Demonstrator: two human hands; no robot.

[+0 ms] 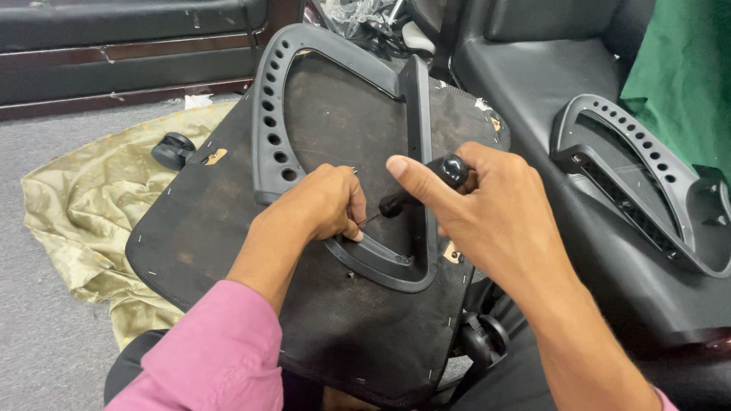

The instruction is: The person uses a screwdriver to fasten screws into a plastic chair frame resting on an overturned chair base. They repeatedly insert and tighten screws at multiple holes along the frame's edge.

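Grey floor, gold cloth (68, 221), upturned seat (221, 228) propped for access
Left hand (324, 204) pinching, steadying armrest (343, 144); right hand (487, 209) closed round screwdriver (422, 185), tip angled down toward bracket

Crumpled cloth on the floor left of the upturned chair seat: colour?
Pale gold, shiny crumpled fabric cloth, plain with no visible pattern. Seen best in the head view, the only one.

A grey carpeted floor (46, 342) carried the work. A crumpled gold cloth (84, 221) lay spread directly on it at the left, and a scrap of white paper (198, 100) lay on the floor just beyond the cloth's far edge.
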